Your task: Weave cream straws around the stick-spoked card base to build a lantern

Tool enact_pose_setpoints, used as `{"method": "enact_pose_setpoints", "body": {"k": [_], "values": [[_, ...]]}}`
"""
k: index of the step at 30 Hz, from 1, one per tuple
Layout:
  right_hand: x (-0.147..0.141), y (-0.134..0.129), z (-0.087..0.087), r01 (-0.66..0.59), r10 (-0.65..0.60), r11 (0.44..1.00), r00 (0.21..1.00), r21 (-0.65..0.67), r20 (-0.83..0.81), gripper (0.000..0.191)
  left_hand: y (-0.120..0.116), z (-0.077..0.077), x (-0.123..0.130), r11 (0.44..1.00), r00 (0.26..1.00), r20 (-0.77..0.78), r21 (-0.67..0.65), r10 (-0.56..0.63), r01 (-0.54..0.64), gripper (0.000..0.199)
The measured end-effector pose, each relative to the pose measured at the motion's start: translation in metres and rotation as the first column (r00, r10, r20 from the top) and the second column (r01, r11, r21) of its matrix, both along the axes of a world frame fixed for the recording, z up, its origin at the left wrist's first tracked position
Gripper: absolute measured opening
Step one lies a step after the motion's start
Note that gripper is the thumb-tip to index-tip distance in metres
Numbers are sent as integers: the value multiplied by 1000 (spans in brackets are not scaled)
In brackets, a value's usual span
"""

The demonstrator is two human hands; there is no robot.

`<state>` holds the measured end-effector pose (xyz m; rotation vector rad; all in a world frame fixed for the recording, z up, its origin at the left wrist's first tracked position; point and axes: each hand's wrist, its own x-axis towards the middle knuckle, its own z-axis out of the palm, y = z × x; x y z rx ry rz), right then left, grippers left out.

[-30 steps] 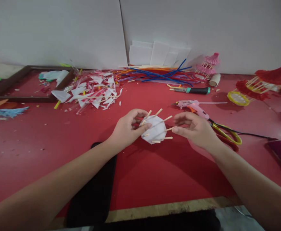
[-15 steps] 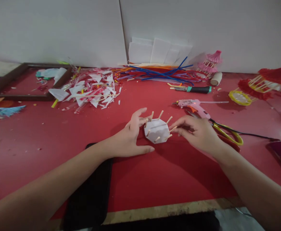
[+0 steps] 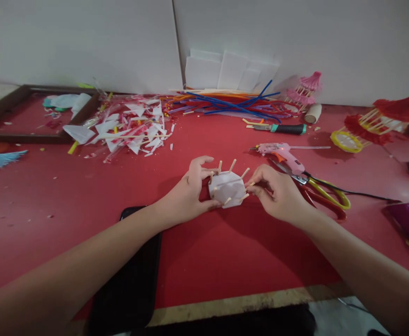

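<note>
On the red table, a white many-sided card base (image 3: 229, 185) has several short wooden sticks (image 3: 232, 165) standing around its rim. My left hand (image 3: 185, 192) grips its left side, thumb at the lower edge and fingertips at the upper left. At the right edge, my right hand (image 3: 282, 192) pinches one small wooden stick (image 3: 251, 184) between thumb and index finger. Most of that stick is hidden by the fingers. Just beyond my right hand lies a pink hot glue gun (image 3: 284, 156), its small light lit.
Yellow-and-red scissors (image 3: 334, 196) lie beside the glue gun. Behind are a utility knife (image 3: 288, 129), pipe cleaners (image 3: 232, 103) and paper scraps (image 3: 134, 121). Red (image 3: 372, 123) and pink (image 3: 304, 91) tiered models stand right. A black phone (image 3: 130, 275) lies under my left forearm.
My left thumb has closed in against the base's lower edge. My right fingers have moved slightly left, bringing the pinched stick closer to the rim. The view has shifted a little.
</note>
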<state>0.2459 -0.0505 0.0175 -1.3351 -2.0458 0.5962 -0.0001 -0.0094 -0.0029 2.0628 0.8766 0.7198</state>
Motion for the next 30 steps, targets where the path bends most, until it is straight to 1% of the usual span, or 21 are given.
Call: {"method": "enact_pose_setpoints", "body": {"k": [4,10,16,21,27,30], "values": [[1,0,-3,22,-22,1000,999,-10,-29,12,0,0,1,1000,1000,-14,-11,14,-14,86],[2,0,-9,29,-29,1000,999,0,-39,12,0,0,1,1000,1000,7,13,7,-7,86],[1,-2,-11,39,-38,999,998,18,-44,13,0,-1,1,1000,1000,10,-20,13,-13,88],[0,-2,-11,45,-45,999,997,7,-66,15,0,0,2,999,999,28,-48,17,-15,88],[-4,-5,-11,79,-79,997,994,0,-78,17,0,0,2,1000,1000,15,13,1,-2,86],[-6,-5,-10,99,-98,995,991,5,-86,17,1,-1,2,1000,1000,16,19,3,-4,87]]}}
